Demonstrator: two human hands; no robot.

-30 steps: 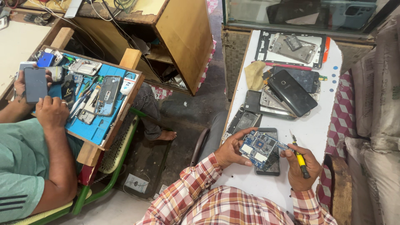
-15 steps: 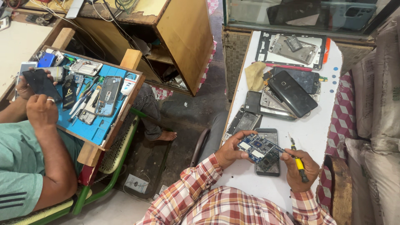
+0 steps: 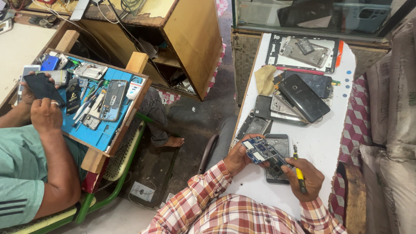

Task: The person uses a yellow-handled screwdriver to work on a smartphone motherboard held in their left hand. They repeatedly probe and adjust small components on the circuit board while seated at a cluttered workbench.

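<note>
Circuit board [image 3: 261,151] lifted just above an opened phone [image 3: 277,158] on the white worktop [image 3: 323,138], left hand [image 3: 237,156] pinching its edge, right hand [image 3: 305,178] closed around a yellow screwdriver [image 3: 299,172]; dismantling appears underway, calling for careful tip placement

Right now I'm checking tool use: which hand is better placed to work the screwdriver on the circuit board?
Right. The right hand already grips the yellow-handled screwdriver, tip near the circuit board. The left hand is occupied steadying that board above the white table.
</note>
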